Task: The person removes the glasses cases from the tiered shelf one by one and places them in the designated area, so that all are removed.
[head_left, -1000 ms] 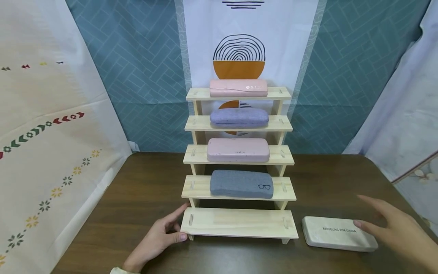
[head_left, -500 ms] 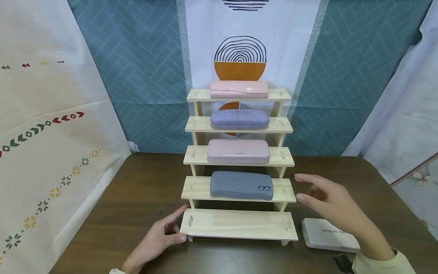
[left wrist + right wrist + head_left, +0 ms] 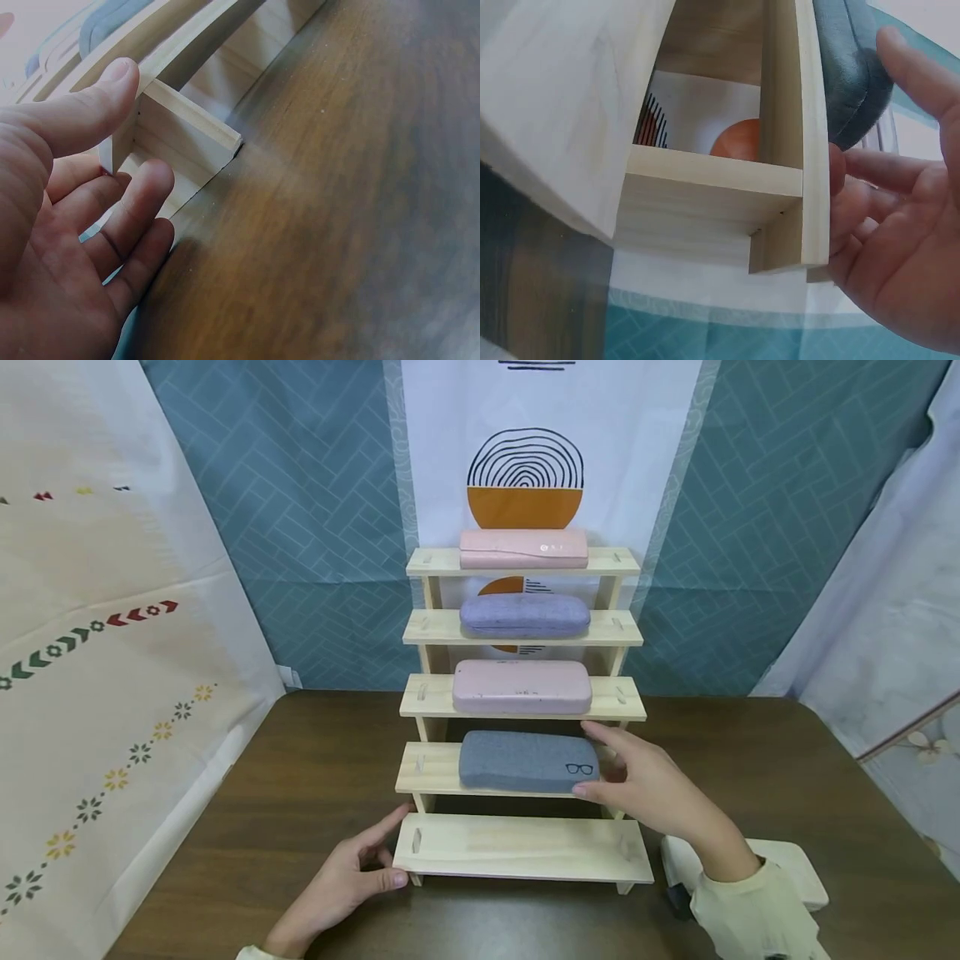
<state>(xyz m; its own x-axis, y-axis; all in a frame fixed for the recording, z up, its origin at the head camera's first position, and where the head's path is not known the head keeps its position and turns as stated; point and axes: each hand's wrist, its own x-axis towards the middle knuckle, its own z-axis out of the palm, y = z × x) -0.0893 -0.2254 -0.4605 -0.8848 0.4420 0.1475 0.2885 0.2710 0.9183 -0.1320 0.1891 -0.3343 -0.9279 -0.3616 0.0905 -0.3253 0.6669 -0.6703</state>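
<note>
Right hand [image 3: 648,785], parted thumb-to-finger, straddles the blue-grey glasses case [image 3: 517,760] on the wooden rack [image 3: 424,695] (whether gripped, I cannot tell); left hand [image 3: 341,881] pinches the bottom shelf [image 3: 521,847]; right of the rack, a sleeve [image 3: 750,914] overlaps the white case [image 3: 791,868].

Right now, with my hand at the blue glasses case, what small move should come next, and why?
I'd probably nudge the blue case slightly left: it seems to sit a touch right of the pink case one shelf up, and your right hand spans its right end, while your left hand is at the bottom shelf.
</note>
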